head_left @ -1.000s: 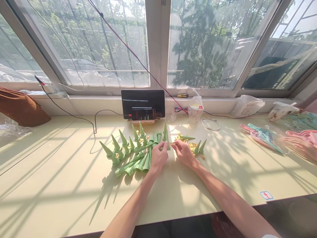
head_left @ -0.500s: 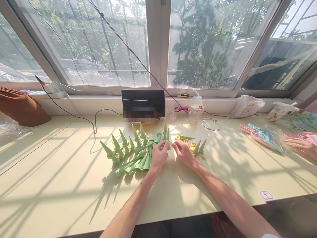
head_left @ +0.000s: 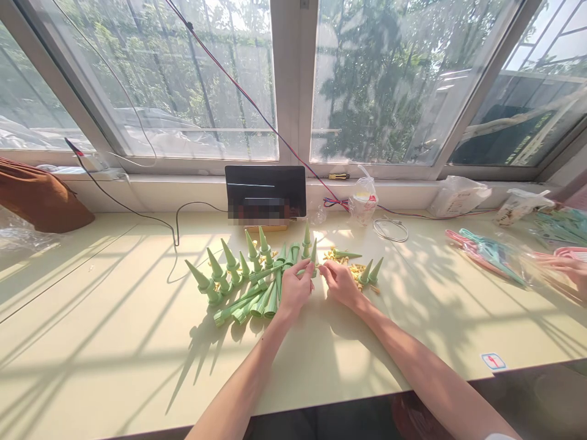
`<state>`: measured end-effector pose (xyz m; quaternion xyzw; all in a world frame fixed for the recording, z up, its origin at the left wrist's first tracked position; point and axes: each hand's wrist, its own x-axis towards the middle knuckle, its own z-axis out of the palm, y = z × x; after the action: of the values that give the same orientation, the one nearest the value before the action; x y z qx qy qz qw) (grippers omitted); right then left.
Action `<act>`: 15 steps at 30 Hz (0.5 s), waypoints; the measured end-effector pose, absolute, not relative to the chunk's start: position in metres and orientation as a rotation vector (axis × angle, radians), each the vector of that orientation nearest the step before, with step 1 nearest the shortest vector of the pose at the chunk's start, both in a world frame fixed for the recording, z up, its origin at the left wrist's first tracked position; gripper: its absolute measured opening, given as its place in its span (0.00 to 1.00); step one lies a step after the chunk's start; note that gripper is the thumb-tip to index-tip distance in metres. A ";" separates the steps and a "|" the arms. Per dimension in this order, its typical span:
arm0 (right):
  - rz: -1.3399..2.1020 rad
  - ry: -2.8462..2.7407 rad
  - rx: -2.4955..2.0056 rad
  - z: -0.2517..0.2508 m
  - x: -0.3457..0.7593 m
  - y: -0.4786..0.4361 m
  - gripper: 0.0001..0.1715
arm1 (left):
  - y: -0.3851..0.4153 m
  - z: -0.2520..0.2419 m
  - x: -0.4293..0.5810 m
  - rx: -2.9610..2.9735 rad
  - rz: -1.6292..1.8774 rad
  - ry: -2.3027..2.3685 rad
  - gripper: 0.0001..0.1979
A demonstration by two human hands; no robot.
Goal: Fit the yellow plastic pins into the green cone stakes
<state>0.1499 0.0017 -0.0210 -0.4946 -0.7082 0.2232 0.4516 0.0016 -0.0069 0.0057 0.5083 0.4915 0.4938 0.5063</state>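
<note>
My left hand is closed around a green plastic cone that points up and away, near the middle of the cream table. My right hand sits just to its right, fingers pinched at the cone's base on something I cannot make out. Left of my hands lies a heap of green cones, some upright, some lying flat. Small yellow pieces and two more green cones are scattered right of my right hand.
A dark tablet leans against the windowsill with a cable running left. A bagged cup and coiled wire sit behind. Pink and teal plastic items lie right, where another person's hand shows. A brown bag rests far left.
The cone in my left hand has tilted slightly; my fingers shifted a little around it. The other person's hand at the right edge has drawn further right.
</note>
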 end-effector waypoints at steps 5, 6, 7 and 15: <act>0.559 -1.742 -1.213 -0.021 0.150 0.001 0.22 | -0.007 0.005 0.002 1.252 1.189 1.182 0.33; 0.561 -1.739 -1.212 -0.021 0.150 0.001 0.22 | -0.007 0.005 0.002 1.259 1.184 1.188 0.33; 0.564 -1.736 -1.213 -0.020 0.149 0.001 0.22 | -0.007 0.005 0.002 1.268 1.178 1.195 0.32; 0.575 -1.714 -1.212 -0.019 0.148 0.000 0.22 | -0.008 0.004 0.002 1.353 1.143 1.260 0.29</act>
<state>0.1481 0.0000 -0.0193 -0.4932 -0.6976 0.2342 0.4639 0.0022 -0.0081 0.0042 0.5511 0.5130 0.4655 0.4653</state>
